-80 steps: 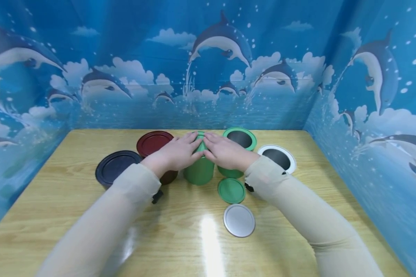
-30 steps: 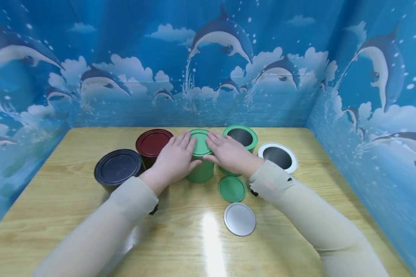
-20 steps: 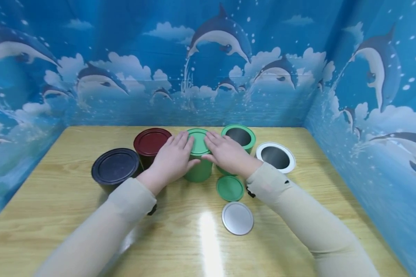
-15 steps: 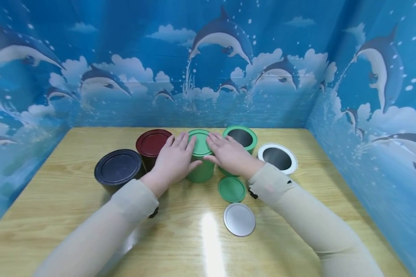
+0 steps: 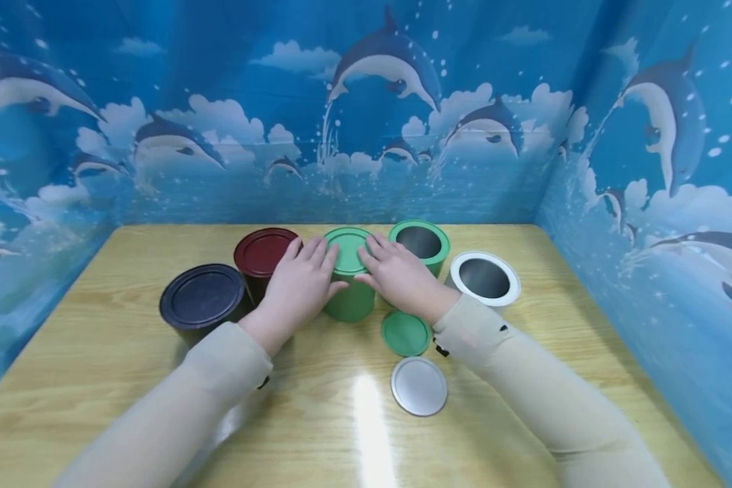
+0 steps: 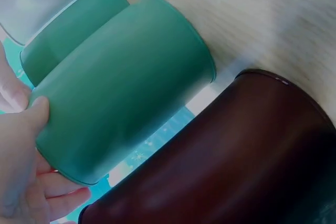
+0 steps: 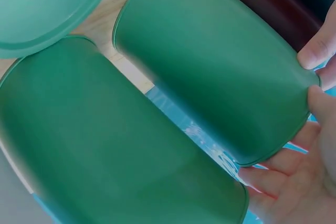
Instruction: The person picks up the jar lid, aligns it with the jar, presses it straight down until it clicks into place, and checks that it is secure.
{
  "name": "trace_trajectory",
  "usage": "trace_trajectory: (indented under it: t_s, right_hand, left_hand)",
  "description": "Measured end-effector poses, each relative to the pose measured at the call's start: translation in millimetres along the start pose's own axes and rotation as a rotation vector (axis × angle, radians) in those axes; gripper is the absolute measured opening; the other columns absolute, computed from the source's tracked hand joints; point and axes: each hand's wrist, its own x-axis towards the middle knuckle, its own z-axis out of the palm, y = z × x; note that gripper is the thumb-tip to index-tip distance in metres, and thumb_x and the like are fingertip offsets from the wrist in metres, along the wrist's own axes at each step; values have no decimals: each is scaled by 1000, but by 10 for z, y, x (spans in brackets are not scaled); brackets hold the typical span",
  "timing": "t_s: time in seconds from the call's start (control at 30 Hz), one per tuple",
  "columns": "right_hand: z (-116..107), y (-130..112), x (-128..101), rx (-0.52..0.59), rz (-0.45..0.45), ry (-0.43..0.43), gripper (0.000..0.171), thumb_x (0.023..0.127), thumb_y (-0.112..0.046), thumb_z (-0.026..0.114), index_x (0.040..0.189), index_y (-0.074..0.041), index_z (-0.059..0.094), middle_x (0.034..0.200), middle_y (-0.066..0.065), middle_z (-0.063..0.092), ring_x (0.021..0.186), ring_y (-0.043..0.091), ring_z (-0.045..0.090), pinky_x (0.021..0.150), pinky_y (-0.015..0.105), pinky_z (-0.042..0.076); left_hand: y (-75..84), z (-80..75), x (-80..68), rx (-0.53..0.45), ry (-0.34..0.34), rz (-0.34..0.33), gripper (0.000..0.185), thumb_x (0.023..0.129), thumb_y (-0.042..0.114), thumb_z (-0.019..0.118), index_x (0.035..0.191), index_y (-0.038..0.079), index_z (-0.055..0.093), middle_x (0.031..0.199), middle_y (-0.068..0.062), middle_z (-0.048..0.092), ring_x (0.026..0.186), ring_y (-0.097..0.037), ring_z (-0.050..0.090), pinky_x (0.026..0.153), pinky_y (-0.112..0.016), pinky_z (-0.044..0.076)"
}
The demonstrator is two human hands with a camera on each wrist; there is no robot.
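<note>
A wooden table (image 5: 110, 325) in a curtained booth, the sort of room unclear

The blue curtain (image 5: 250, 203), printed with dolphins (image 5: 381, 55) and clouds (image 5: 226, 115), fills the upper frame and comes down along the left and right edges, so the table is closed on three sides. The table top, yellowish with wood grain, spreads over the lower frame. The room behind the curtain is hidden.

On the wood-grained table (image 5: 305, 434) stand a near-black can (image 5: 202, 298), red can (image 5: 265, 255), lidded green can (image 5: 349, 273), open green can (image 5: 419, 242) and white-rimmed can (image 5: 484, 279) — before them, a green lid (image 5: 405, 333) and silver lid (image 5: 419, 386) lie flat.
</note>
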Motion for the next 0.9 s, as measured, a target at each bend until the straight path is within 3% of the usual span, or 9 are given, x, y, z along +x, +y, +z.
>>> trace_trajectory:
  t_s: [0.27, 0.53, 0.9]
  right_hand:
    - [44, 28, -8, 25, 15, 35, 54, 97, -41, 45, 139, -8, 44, 143, 21, 36, 133, 33, 32, 106, 47, 30]
    - [-43, 14, -98, -33, -23, 90, 41, 97, -30, 52, 133, -11, 54, 133, 22, 48, 125, 34, 44, 103, 48, 34]
    - [-87, -33, -73, 10, -26, 74, 35, 94, -19, 57, 128, -10, 59, 129, 23, 52, 122, 34, 47, 100, 45, 38]
  left_hand:
    - [36, -1, -9, -42, 9, -38, 67, 91, 49, 54, 138, 3, 44, 138, -19, 45, 130, -31, 37, 107, -51, 23]
    - [116, -49, -92, 1, 127, 16, 49, 90, 38, 60, 128, 9, 58, 127, -18, 56, 123, -30, 47, 105, -49, 30]
    - [68, -142, -136, -89, 87, 76, 51, 84, 37, 68, 126, 9, 60, 125, -23, 55, 124, -36, 43, 103, -52, 31]
